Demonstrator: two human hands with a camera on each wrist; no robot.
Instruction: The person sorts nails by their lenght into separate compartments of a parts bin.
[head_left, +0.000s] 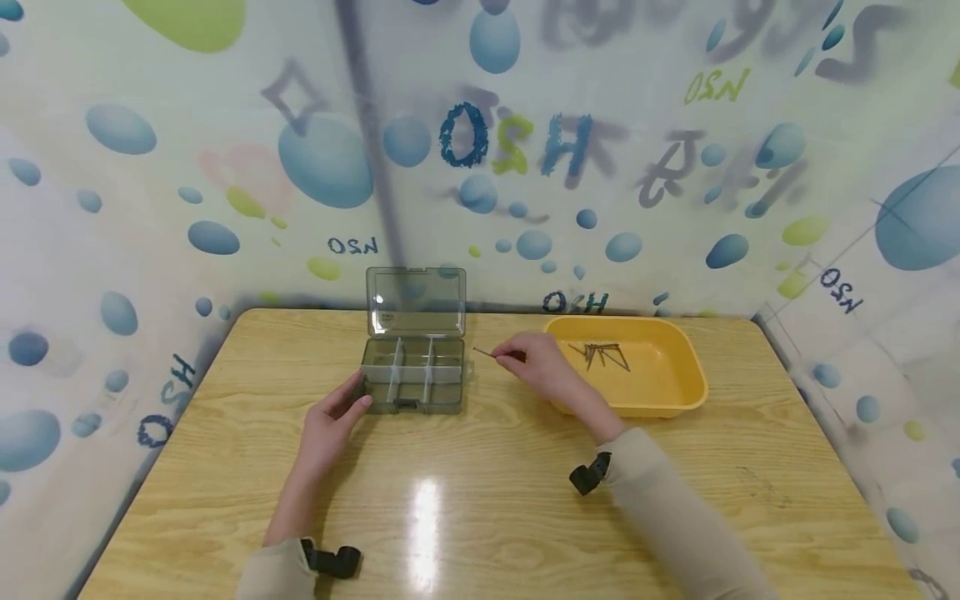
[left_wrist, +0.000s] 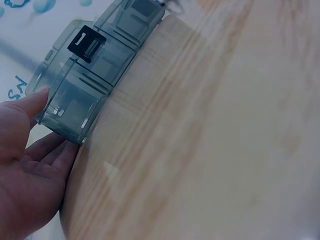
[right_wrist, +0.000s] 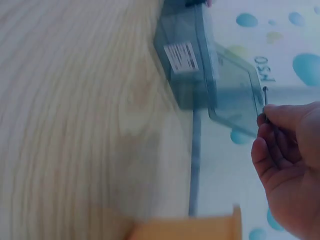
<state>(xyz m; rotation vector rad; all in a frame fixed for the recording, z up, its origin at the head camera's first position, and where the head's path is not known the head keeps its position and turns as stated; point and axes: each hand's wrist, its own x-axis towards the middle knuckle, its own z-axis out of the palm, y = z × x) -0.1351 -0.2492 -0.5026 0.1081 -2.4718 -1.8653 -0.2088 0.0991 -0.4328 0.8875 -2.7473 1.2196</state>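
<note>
A grey see-through box (head_left: pixel 407 408) with several compartments stands on the table, its clear lid (head_left: pixel 417 302) raised at the back. My left hand (head_left: pixel 333 421) grips the box's left side near the front corner, thumb at the upper edge and fingers low against the side. Between thumb and forefinger of my right hand (head_left: pixel 542 367) is a thin metal nail (head_left: pixel 483 352), its headed end pointing at the box. In the right wrist view, the nail (right_wrist: pixel 265 95) sticks out past the fingertips. The hand is between the box and a yellow tray (head_left: pixel 686 387).
Several more nails (head_left: pixel 603 353) lie loosely in the tray. The box has a black front latch (left_wrist: pixel 87 44) and a white label (right_wrist: pixel 181 57) on its right side. Behind the wooden table (head_left: pixel 495 517) hangs a patterned cloth (head_left: pixel 450 225).
</note>
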